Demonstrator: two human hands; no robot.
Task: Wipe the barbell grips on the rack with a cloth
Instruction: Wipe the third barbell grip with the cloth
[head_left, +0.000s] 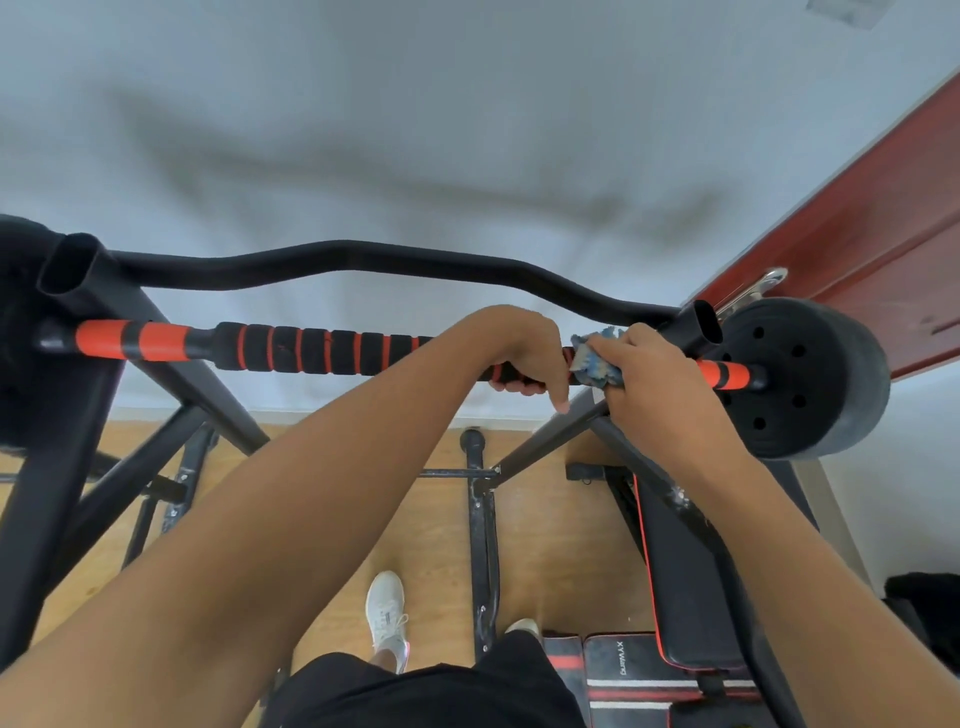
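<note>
The barbell lies across the two uprights of the black rack, its shaft wrapped in black foam ringed with orange bands, with bare orange sections near each end. A black weight plate sits on the bar's right end, just outside the right upright. The left hand reaches up and grips the foam near the bar's right end; its fingers curl under the bar and press together around it, while one finger points downward, off the bar. Just beside it, touching or nearly so, the right hand holds a crumpled blue and white cloth against the bar, between the left hand and the right upright. The right hand's fingers wrap over the cloth and close it onto the grip; their tips are hidden behind the bar. A curved black bar runs between the uprights behind the barbell. Below, on the wooden floor, stands a black bench with red trim under the rack's right side, and a white shoe rests near the rack's centre leg. A red-brown door fills the upper right.
</note>
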